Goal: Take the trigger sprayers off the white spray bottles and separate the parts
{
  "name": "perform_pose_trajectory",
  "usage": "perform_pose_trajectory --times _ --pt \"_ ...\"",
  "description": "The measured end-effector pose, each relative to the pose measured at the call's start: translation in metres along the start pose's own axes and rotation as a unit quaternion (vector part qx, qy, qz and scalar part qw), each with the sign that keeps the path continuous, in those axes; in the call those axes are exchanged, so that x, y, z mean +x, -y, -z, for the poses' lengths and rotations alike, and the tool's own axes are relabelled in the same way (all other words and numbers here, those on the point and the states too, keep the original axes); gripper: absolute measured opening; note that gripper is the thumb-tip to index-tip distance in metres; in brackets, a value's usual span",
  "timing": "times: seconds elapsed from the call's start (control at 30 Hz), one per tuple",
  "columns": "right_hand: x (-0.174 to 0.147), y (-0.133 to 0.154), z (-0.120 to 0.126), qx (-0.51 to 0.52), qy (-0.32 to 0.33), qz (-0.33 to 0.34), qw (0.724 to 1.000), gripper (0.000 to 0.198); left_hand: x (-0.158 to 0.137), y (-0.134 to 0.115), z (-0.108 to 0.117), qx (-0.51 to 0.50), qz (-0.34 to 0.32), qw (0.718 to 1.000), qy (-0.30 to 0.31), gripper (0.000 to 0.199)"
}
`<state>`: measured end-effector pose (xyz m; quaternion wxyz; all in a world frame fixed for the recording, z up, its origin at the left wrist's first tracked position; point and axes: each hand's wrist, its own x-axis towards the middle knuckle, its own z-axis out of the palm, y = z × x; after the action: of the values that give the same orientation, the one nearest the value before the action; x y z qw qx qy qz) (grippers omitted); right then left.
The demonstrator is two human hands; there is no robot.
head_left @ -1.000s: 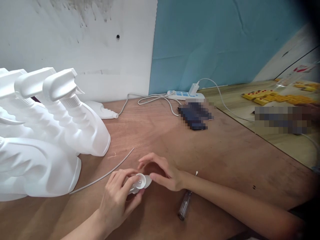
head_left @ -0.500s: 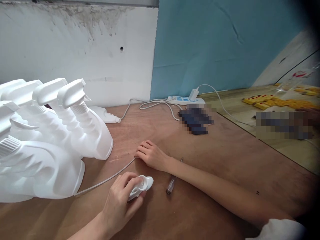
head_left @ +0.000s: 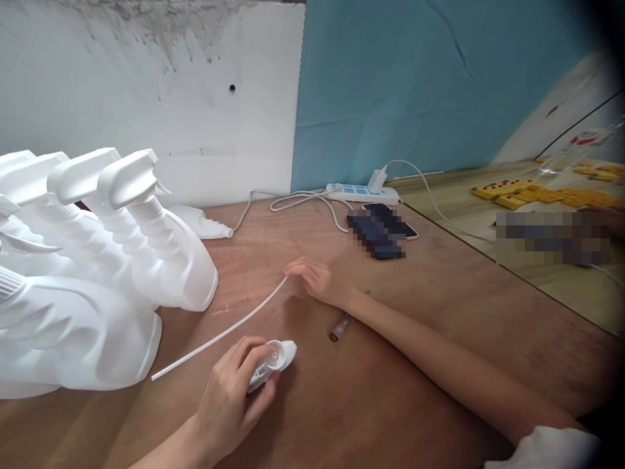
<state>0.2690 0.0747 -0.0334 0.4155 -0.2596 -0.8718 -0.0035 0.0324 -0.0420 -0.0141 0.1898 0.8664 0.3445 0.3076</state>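
Crosswise, beyond the left hand (head_left: 230, 389), runs a thin white plastic tube (head_left: 222, 335), its long axis slanting from near left to far right in a gentle bow. The right hand (head_left: 317, 279) pinches its far right end between bunched fingertips; whether the free end, close to the white spray bottles (head_left: 180, 268) on the left, rests on the wood cannot be told. Curled around a glossy white spray head (head_left: 290, 352), the left hand grips it with thumb below and fingers above. That head lies nearer than the right hand and a little to its left, its long axis roughly along the tube's, its round, hollow cup facing up. A screwdriver (head_left: 340, 327) with a clear, ribbed-looking handle lies partly behind the right forearm on the reddish-brown, faintly grained wooden tabletop (head_left: 390, 410). Ridged collars and rippled grips mark the smooth bottles.
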Motion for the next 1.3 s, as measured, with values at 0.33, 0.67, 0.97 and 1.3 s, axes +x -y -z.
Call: perform_pose_trajectory --times 0.33,0.67,0.97,1.3 --pt "0.031 0.083 0.002 0.445 -0.061 -0.314 0.837 0.016 -0.001 0.002 -0.004 -0.007 0.068 0.996 -0.049 0.019" --pt "0.021 0.091 -0.012 0.561 0.046 -0.377 0.736 0.024 0.001 0.003 -0.003 -0.024 0.082 0.995 -0.059 0.024" --pt "0.020 0.091 -0.013 0.583 0.053 -0.372 0.720 0.022 -0.001 0.005 -0.005 -0.025 0.085 0.995 -0.052 0.025" --pt "0.026 0.094 -0.002 0.425 0.113 -0.315 0.841 0.008 0.000 0.003 -0.004 -0.022 0.074 0.995 -0.066 0.026"
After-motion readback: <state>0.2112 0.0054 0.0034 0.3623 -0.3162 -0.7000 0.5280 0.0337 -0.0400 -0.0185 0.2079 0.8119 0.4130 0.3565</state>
